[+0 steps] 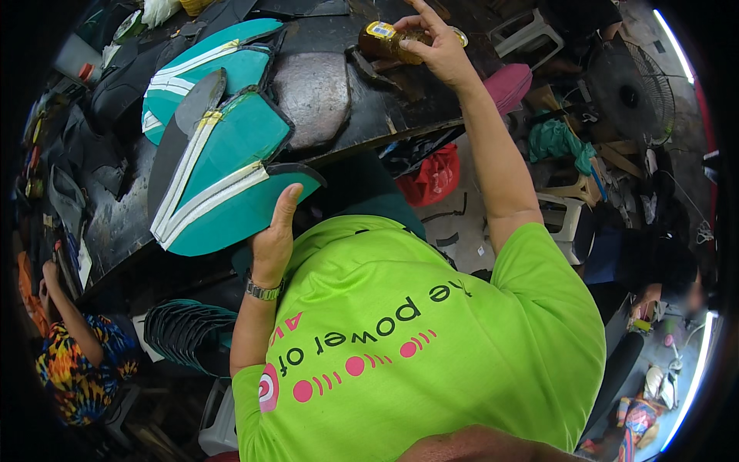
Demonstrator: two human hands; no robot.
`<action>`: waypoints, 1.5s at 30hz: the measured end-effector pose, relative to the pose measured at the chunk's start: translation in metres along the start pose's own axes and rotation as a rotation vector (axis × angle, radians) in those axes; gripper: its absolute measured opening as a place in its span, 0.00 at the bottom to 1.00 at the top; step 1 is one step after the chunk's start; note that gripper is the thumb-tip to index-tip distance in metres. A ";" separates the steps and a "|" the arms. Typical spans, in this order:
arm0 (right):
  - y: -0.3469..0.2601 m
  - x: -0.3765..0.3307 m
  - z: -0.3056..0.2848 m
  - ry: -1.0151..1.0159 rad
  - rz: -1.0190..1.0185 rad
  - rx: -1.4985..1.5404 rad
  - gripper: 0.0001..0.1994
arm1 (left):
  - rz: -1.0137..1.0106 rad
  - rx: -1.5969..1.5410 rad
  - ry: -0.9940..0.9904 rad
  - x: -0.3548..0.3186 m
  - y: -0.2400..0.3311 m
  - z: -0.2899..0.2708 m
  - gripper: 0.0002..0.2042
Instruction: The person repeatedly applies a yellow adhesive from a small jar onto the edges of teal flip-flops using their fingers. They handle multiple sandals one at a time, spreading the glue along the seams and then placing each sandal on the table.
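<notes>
Teal panel [223, 177] with white V-shaped trim sits at the near edge of the dark worktable [392, 115], one end reaching toward the person's green shirt [462, 369], with a second teal panel [246, 69] just beyond it and a worn grey-brown slab [312, 96] beside them. That end looks like the weak spot: if the left hand [271, 245] loosened, the piece might slip off the edge, and a hard squeeze could crease it near the trim. The amber jar [381, 48] is the other worry, since it is tipped well over; were it not sealed, which I cannot tell, its contents could run onto the table, and a slack hold might let it roll. As for the hands, the left is partly closed on the panel's near edge, thumb laid on the top face, its other fingers hidden beneath, so how tightly they press cannot be told. The right hand [435, 46] is curled around the jar, thumb on the near side and one finger stretched out past it, well apart from the panel
</notes>
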State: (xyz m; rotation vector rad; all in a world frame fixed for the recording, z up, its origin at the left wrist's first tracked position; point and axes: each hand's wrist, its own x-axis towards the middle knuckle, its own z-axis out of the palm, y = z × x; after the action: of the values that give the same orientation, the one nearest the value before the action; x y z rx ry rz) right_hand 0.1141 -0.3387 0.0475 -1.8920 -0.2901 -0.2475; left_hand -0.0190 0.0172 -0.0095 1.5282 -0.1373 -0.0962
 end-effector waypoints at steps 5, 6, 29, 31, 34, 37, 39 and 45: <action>-0.007 -0.005 0.007 0.034 0.025 -0.041 0.32 | -0.002 0.059 -0.030 0.001 -0.002 -0.002 0.14; -0.008 -0.006 0.008 0.040 0.017 -0.098 0.31 | -0.010 0.027 -0.025 0.001 -0.003 -0.001 0.14; 0.004 0.043 0.003 -0.045 0.323 -0.401 0.40 | 0.025 0.023 -0.040 0.000 -0.005 0.000 0.13; 0.005 0.050 -0.003 -0.070 0.391 -0.382 0.39 | 0.024 0.009 -0.035 0.000 -0.006 0.001 0.13; 0.009 0.052 -0.005 -0.102 0.288 -0.565 0.38 | 0.000 0.011 -0.015 0.002 -0.006 0.002 0.13; 0.013 0.047 -0.005 -0.115 0.239 -0.555 0.38 | 0.028 0.056 0.001 0.003 -0.006 0.002 0.13; 0.014 0.043 -0.003 -0.131 0.173 -0.558 0.39 | 0.065 0.069 0.009 0.004 -0.008 0.002 0.13; -0.012 0.031 0.006 0.042 0.255 -0.486 0.43 | 0.066 0.106 -0.039 0.005 -0.013 -0.001 0.13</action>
State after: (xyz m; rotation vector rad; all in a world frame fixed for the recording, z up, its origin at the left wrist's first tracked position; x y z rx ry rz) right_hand 0.1399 -0.3265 0.0653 -2.3736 0.0503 -0.1951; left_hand -0.0133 0.0166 -0.0225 1.6263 -0.2267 -0.0674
